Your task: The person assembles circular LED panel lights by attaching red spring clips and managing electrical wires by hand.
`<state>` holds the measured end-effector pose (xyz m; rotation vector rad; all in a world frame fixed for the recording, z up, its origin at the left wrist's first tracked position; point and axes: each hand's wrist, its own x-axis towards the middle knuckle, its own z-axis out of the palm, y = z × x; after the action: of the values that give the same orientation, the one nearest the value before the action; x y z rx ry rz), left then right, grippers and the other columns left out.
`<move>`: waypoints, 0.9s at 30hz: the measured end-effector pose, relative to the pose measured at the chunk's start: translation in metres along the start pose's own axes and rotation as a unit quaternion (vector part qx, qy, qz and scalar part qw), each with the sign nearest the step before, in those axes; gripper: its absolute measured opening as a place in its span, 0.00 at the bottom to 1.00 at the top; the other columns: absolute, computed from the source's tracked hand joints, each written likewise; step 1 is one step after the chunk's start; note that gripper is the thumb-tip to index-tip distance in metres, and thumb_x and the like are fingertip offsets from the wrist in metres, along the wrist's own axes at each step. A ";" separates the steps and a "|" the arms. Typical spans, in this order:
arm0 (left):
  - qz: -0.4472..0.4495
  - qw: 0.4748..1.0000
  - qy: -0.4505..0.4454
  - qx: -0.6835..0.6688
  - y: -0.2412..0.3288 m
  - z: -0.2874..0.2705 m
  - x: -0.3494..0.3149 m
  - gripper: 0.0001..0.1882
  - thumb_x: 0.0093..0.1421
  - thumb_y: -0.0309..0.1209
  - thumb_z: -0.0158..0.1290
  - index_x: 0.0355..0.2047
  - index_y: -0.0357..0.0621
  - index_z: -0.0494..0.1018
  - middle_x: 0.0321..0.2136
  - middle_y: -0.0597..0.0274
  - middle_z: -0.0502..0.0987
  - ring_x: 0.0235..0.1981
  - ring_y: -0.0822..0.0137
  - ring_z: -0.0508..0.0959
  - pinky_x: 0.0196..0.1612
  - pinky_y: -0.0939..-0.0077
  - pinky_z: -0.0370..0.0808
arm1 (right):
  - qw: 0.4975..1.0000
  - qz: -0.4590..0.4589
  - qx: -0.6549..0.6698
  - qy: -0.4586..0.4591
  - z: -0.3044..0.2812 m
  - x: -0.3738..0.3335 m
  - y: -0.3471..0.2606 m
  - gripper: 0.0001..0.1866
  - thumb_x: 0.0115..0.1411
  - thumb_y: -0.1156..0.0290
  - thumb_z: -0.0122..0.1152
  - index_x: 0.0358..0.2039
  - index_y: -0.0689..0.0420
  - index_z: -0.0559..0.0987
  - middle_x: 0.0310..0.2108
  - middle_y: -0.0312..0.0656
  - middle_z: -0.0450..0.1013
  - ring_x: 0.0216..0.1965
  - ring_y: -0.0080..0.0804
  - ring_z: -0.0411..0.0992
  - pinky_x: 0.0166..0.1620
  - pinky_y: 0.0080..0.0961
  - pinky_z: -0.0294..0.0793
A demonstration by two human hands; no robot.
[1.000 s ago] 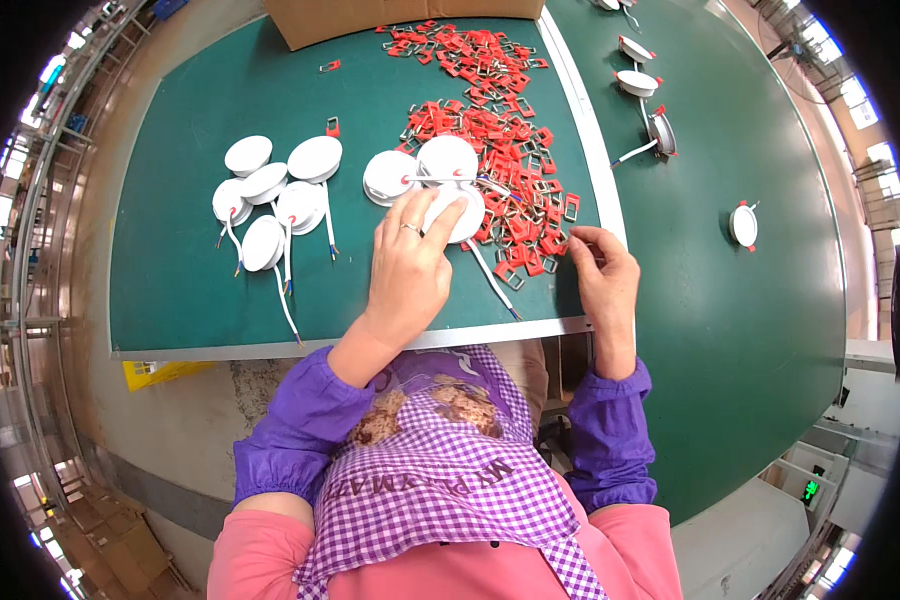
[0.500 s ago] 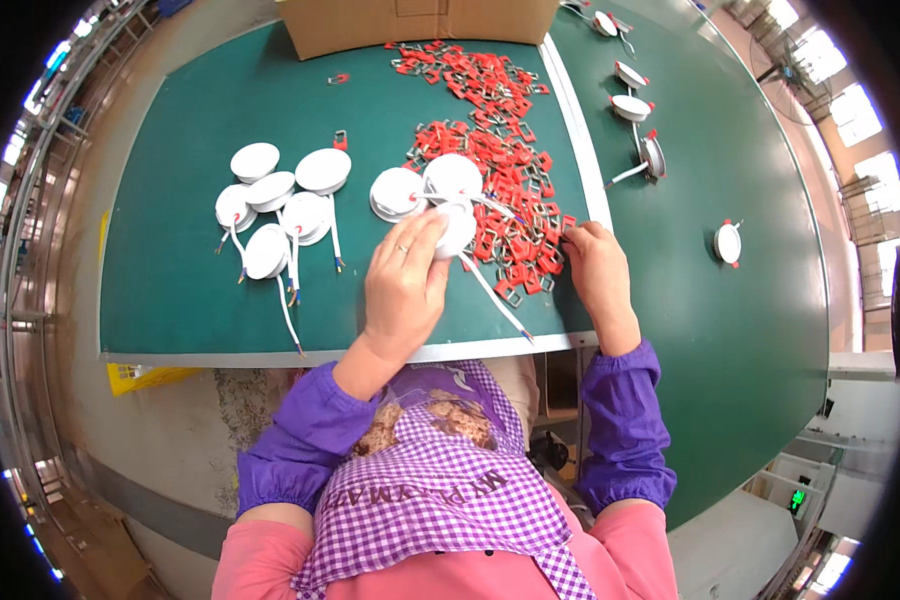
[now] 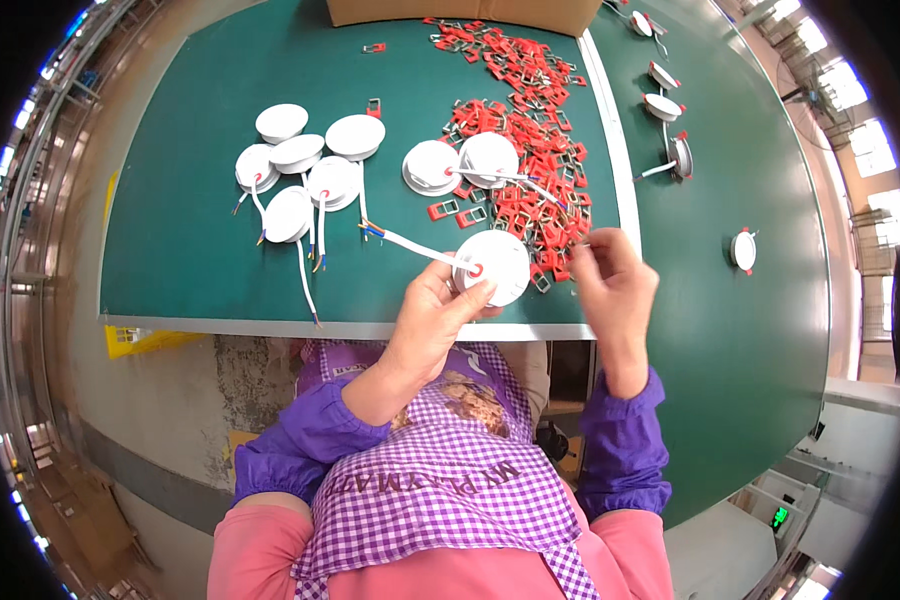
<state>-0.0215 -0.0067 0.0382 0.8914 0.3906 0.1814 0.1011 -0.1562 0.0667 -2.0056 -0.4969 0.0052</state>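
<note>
My left hand (image 3: 432, 312) grips the rim of a round white downlight (image 3: 502, 266) over the table's near edge. The back of the light faces up, and its white cable (image 3: 420, 247) points left, ending in bare coloured wires. To the right, my right hand (image 3: 618, 285) is closed in a pinch beside a heap of red clips with metal loops (image 3: 540, 165). What its fingertips hold is too small and hidden to make out. Beyond the held light, two more white downlights (image 3: 431, 167) lie against the heap, and a couple of loose red clips (image 3: 457, 212) are near them.
Several white downlights with cables (image 3: 288, 214) are grouped at the left of the green table (image 3: 210, 270). A cardboard box (image 3: 470, 10) stands at the far edge. Past a pale divider strip (image 3: 610, 130), lights fitted with red clips (image 3: 662, 107) are spaced along the right-hand surface (image 3: 730, 340).
My left hand has picked up one downlight, brought it nearer and turned its cable leftward. My right hand has drawn slightly back from the clip heap. The view has shifted a little.
</note>
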 end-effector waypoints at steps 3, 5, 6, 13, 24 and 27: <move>0.007 1.000 0.009 0.021 0.000 0.003 0.000 0.14 0.61 0.24 0.53 0.47 0.38 0.66 0.43 0.58 0.75 0.43 0.69 0.77 0.45 0.70 0.78 | 0.999 -0.033 0.012 -0.020 0.014 -0.019 -0.020 0.05 0.54 0.80 0.59 0.32 0.64 0.75 0.24 0.44 0.76 0.24 0.24 0.75 0.29 0.20 0.73; 0.018 0.999 0.016 0.039 -0.004 0.000 -0.001 0.14 0.60 0.24 0.53 0.47 0.37 0.66 0.42 0.58 0.75 0.43 0.71 0.77 0.45 0.73 0.78 | 0.999 -0.034 0.008 -0.021 0.015 -0.024 -0.024 0.05 0.54 0.80 0.59 0.32 0.64 0.75 0.24 0.44 0.76 0.24 0.24 0.76 0.29 0.20 0.73; 0.044 0.996 0.016 0.071 -0.008 -0.003 0.000 0.15 0.60 0.24 0.54 0.47 0.36 0.67 0.40 0.61 0.76 0.40 0.73 0.76 0.41 0.77 0.77 | 0.999 -0.023 -0.002 -0.043 0.015 -0.025 -0.023 0.05 0.54 0.81 0.59 0.33 0.64 0.75 0.24 0.44 0.76 0.25 0.25 0.76 0.29 0.21 0.73; 0.102 0.982 0.003 0.158 -0.017 -0.009 -0.005 0.12 0.59 0.25 0.56 0.43 0.37 0.70 0.33 0.66 0.76 0.33 0.79 0.74 0.35 0.81 0.73 | 0.993 -0.074 -0.008 -0.087 0.020 -0.041 -0.025 0.07 0.54 0.83 0.58 0.34 0.63 0.76 0.27 0.45 0.75 0.27 0.35 0.76 0.30 0.27 0.74; 0.105 0.934 -0.055 0.336 0.007 -0.011 -0.006 0.16 0.59 0.25 0.56 0.46 0.38 0.68 0.36 0.67 0.74 0.37 0.78 0.73 0.40 0.81 0.72 | 0.985 -0.127 -0.097 -0.072 0.025 -0.050 -0.027 0.09 0.51 0.85 0.58 0.35 0.61 0.76 0.27 0.45 0.74 0.27 0.41 0.75 0.29 0.31 0.73; 0.111 0.919 -0.070 0.371 0.011 -0.012 -0.005 0.16 0.58 0.25 0.56 0.46 0.40 0.69 0.35 0.67 0.74 0.37 0.78 0.73 0.40 0.80 0.72 | 0.984 -0.133 -0.104 -0.051 0.029 -0.054 -0.023 0.11 0.50 0.86 0.57 0.34 0.61 0.75 0.26 0.45 0.73 0.26 0.41 0.74 0.29 0.30 0.73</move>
<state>-0.0308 0.0070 0.0412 1.6937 0.2165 0.1777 0.0374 -0.1415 0.0610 -2.1349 -0.8575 -0.1133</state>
